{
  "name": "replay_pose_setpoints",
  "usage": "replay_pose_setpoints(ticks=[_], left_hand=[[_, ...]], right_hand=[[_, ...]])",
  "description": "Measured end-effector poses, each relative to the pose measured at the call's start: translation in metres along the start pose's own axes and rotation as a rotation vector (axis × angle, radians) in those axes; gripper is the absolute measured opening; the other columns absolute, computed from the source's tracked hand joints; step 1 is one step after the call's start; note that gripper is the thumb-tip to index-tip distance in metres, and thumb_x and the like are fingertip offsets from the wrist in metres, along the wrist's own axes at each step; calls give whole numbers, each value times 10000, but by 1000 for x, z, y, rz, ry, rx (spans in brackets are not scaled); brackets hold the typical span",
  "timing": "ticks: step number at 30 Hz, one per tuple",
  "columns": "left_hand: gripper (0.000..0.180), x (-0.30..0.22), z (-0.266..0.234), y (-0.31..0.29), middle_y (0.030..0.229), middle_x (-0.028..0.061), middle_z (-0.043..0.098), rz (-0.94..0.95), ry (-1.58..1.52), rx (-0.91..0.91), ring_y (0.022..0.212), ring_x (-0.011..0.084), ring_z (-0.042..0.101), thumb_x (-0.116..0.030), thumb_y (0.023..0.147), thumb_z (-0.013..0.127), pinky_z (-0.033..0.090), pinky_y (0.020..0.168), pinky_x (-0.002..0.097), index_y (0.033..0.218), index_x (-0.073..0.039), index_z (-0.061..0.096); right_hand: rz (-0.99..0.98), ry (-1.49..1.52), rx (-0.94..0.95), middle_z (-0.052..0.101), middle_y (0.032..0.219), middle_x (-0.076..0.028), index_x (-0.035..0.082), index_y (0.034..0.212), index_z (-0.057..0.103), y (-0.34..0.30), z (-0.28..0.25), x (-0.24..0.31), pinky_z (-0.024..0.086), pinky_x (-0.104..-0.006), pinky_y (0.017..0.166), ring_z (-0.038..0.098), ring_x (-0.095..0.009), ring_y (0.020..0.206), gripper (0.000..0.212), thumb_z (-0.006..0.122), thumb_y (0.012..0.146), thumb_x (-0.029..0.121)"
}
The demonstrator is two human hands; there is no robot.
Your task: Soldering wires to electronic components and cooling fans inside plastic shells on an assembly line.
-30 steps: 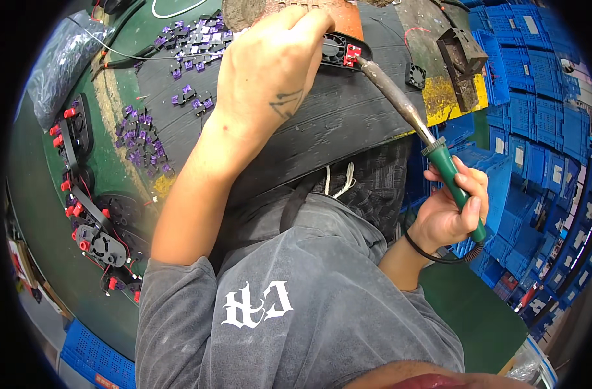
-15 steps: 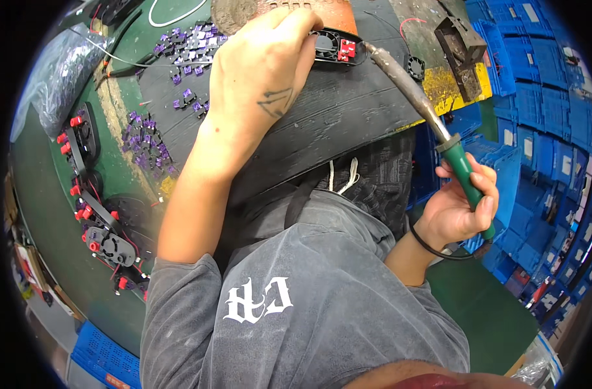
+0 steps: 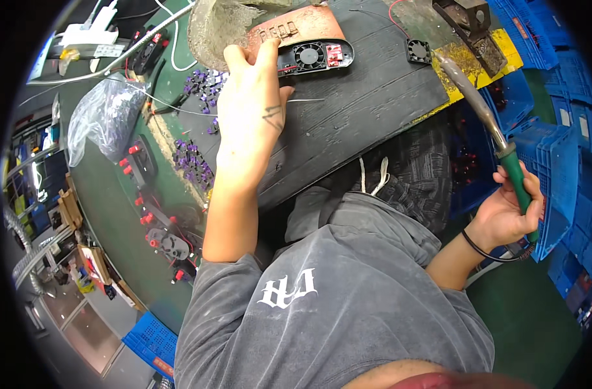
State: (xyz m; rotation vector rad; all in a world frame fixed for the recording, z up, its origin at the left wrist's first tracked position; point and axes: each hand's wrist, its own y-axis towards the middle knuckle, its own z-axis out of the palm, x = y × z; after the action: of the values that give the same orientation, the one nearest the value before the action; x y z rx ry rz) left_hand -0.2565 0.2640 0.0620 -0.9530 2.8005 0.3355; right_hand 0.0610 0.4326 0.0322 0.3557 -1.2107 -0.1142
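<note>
My left hand is closed round the left end of a black plastic fan casing. Its fingers lie along the far edge, its thumb on the near side. A small black fan and a red circuit board sit inside the casing. Thin solder wire passes beneath this hand and pokes out past the thumb; whether the hand pinches it is hidden. Away to the right, my right hand grips a soldering iron by its green handle. The iron's tip points up-left, apart from the casing.
An orange-brown brick lies behind the casing. Another small fan with wires sits near a rusty metal stand. Purple-and-black switches, a plastic bag and black parts with red knobs are at left. Blue crates line the right.
My left hand has shifted from above the casing to its left end, baring more of the casing and brick. The soldering iron has drawn away from the casing's right end.
</note>
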Motion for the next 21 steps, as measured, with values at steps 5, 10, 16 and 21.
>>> replay_pose_setpoints(ticks=[5, 10, 16, 21], left_hand=[[611, -2, -5, 12, 1097, 179, 478, 30, 120, 12, 899, 359, 633, -60, 672, 815, 558, 762, 417, 1231, -109, 575], [540, -2, -4, 9, 1050, 142, 517, 93, 98, -36, 943, 317, 611, -110, 674, 823, 538, 787, 394, 1180, -89, 637], [521, -17, -17, -6, 1026, 136, 533, 141, -46, -183, 907, 310, 591, -140, 679, 826, 510, 757, 383, 1162, -61, 649], [576, -17, -56, -44, 972, 65, 583, 53, -302, -127, 732, 168, 528, -173, 671, 845, 455, 638, 288, 1205, -82, 652]], right_hand=[[74, 104, 6, 679, 1039, -220, -21, 937, 666, -3, -12, -1, 567, -381, 697, 683, -343, 781, 420, 384, 957, 289], [80, 107, -7, 678, 1044, -224, -23, 946, 660, -3, -23, -2, 568, -376, 714, 683, -337, 795, 428, 366, 959, 287], [59, 89, -28, 679, 1049, -226, -29, 950, 655, -1, -26, 0, 572, -367, 722, 686, -329, 801, 441, 358, 961, 296], [113, 133, -104, 689, 1003, -231, -46, 967, 660, 2, -24, -2, 590, -344, 715, 694, -324, 802, 427, 388, 959, 283]])
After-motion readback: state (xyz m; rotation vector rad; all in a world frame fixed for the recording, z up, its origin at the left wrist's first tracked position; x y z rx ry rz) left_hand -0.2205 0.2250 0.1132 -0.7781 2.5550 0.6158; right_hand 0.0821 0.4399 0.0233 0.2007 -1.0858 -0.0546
